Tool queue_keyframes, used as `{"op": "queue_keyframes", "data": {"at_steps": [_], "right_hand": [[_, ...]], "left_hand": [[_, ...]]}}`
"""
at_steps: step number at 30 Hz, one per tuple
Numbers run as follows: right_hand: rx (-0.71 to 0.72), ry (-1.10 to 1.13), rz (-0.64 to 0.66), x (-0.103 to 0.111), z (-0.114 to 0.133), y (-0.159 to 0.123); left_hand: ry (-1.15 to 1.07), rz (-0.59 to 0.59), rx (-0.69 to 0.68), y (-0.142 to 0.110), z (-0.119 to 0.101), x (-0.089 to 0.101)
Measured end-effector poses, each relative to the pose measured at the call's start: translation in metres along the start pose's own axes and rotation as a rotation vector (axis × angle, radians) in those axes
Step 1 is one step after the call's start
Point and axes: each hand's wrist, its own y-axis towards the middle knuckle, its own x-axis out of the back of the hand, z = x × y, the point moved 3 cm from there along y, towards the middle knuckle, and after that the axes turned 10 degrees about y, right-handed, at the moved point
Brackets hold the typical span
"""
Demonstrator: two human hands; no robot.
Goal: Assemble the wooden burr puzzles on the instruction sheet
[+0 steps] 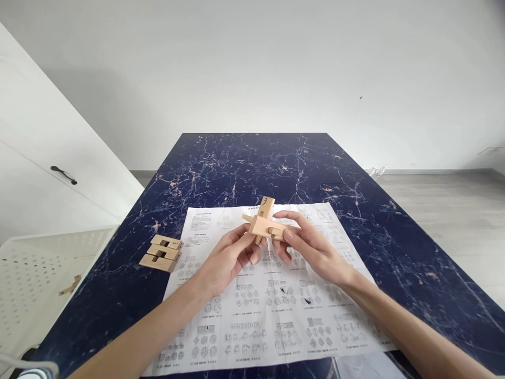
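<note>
Above a printed instruction sheet (236,305), both hands hold a partly joined wooden interlocking puzzle (260,226). One of its pieces, marked with a handwritten numeral, points away from me, crossed by a lighter block with a rounded peg in it. My left hand (232,250) pinches the left end of the crossing block. Fingers of my right hand (307,242) grip the right end near the peg, the index finger raised behind it. To the left, two notched wooden puzzle pieces (161,252) lie side by side, partly on the sheet's edge.
The dark blue marbled table (252,168) reaches toward a white wall. A white cabinet with a black handle (63,175) stands left. Below it, a white perforated surface (35,279) carries a small wooden piece (71,285). A clear plastic sheet (366,366) lies at the near edge.
</note>
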Motion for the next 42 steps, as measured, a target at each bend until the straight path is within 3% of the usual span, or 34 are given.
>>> {"op": "queue_keyframes", "data": {"at_steps": [4, 9, 14, 24, 42], "right_hand": [[-0.035, 0.041, 0.017, 0.0, -0.006, -0.001], [-0.037, 0.017, -0.015, 0.005, -0.011, -0.001], [-0.07, -0.058, -0.019, 0.009, -0.011, -0.002], [-0.058, -0.152, -0.043, 0.01, -0.01, -0.001], [-0.048, -0.043, -0.122, 0.01, -0.009, -0.004]], "left_hand": [[0.162, 0.086, -0.045, -0.003, -0.001, -0.006], [0.387, 0.065, -0.106, -0.006, -0.004, -0.009], [0.476, 0.102, -0.135, -0.008, -0.006, -0.011], [0.429, 0.225, -0.115, -0.009, -0.004, -0.013], [0.414, 0.331, -0.089, -0.008, -0.003, -0.014]]}}
